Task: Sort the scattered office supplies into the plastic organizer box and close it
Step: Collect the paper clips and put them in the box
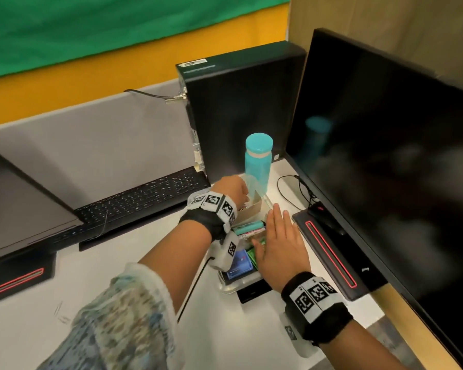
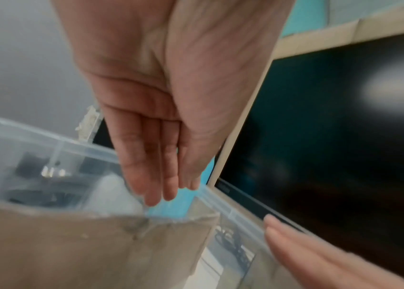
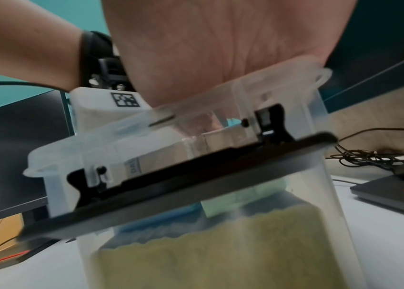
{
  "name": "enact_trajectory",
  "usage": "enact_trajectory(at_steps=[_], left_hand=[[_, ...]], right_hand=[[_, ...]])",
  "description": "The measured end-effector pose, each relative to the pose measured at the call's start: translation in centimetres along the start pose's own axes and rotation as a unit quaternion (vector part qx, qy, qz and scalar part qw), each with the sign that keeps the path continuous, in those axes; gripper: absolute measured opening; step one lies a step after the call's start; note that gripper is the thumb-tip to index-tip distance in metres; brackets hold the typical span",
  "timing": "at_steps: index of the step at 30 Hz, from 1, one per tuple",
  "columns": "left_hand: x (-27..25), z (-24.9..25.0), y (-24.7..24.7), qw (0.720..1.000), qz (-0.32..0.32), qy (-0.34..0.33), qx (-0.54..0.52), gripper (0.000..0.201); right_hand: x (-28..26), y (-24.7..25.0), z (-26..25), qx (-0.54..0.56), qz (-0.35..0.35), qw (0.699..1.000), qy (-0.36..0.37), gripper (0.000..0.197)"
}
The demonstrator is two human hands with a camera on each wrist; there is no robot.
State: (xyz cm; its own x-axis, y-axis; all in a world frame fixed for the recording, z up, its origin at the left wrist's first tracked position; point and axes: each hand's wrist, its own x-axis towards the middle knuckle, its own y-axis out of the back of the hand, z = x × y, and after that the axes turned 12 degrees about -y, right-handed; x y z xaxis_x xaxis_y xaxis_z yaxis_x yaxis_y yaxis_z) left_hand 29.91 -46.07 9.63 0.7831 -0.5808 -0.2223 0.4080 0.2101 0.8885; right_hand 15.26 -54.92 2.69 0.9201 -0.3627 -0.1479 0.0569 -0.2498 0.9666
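The organizer box (image 1: 226, 285) sits on the desk (image 1: 64, 276), uncovered; left hand (image 1: 231, 189) reaches straight-fingered for its lid (image 1: 257, 188), right hand (image 1: 280, 245) lies flat over contents; a careless swing down risks trapping fingers or protruding cardboard (image 1: 251, 208).

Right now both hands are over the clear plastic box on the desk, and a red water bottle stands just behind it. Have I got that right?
Nearly. The water bottle is teal, not red, as the head view shows. The rest holds: the left hand and the right hand are both over the clear plastic box on the desk, and the bottle stands just behind it.
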Motion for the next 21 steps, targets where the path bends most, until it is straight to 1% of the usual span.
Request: enact_trajectory(at_steps=[1,3,6,7,9,11,13,14,16,18,20,21], left_hand=[[-0.5,-0.8,0.0,1.000,0.024,-0.008,-0.011,0.023],[-2.8,-2.5,0.0,0.995,0.093,-0.031,-0.037,0.023],[-8.3,-5.6,-0.5,0.977,0.195,-0.073,-0.048,0.027],[-10.6,-7.0,-1.0,0.971,0.222,-0.079,-0.052,0.028],[-15.4,-10.1,-2.6,0.965,0.252,-0.062,-0.042,0.029],[-20.5,-13.6,-5.0,0.967,0.253,-0.018,-0.020,0.030],[-25.5,-17.3,-7.7,0.972,0.226,0.055,-0.019,0.033],[-28.0,-19.1,-9.1,0.972,0.212,0.098,-0.023,0.035],[-32.6,-22.3,-11.1,0.966,0.182,0.180,-0.036,0.039],[-36.4,-24.9,-12.4,0.956,0.152,0.244,-0.048,0.044],[-38.7,-26.9,-12.7,0.948,0.133,0.282,-0.062,0.048],[-39.2,-27.8,-12.5,0.947,0.131,0.285,-0.071,0.049]], right_hand=[[0.0,0.0,0.0,0.005,-0.002,1.000,0.000,0.072],[0.0,0.2,-0.1,0.008,-0.012,1.000,-0.003,0.069],[-0.3,1.5,-1.1,0.014,-0.009,1.000,-0.007,0.072],[-0.7,2.0,-1.8,0.019,0.000,1.000,0.005,0.073],[-1.6,3.0,-3.8,0.041,0.018,0.997,0.062,0.072],[-2.9,3.5,-6.4,0.085,0.029,0.987,0.135,0.068],[-4.3,2.8,-9.3,0.133,0.023,0.970,0.204,0.061],[-5.1,2.0,-10.6,0.146,0.007,0.961,0.235,0.057],[-6.6,-0.5,-13.1,0.146,-0.064,0.947,0.278,0.053],[-8.1,-3.7,-14.9,0.109,-0.162,0.937,0.289,0.053],[-9.1,-6.9,-16.5,0.050,-0.238,0.929,0.279,0.057],[-9.5,-8.2,-17.4,0.022,-0.263,0.925,0.273,0.059]])
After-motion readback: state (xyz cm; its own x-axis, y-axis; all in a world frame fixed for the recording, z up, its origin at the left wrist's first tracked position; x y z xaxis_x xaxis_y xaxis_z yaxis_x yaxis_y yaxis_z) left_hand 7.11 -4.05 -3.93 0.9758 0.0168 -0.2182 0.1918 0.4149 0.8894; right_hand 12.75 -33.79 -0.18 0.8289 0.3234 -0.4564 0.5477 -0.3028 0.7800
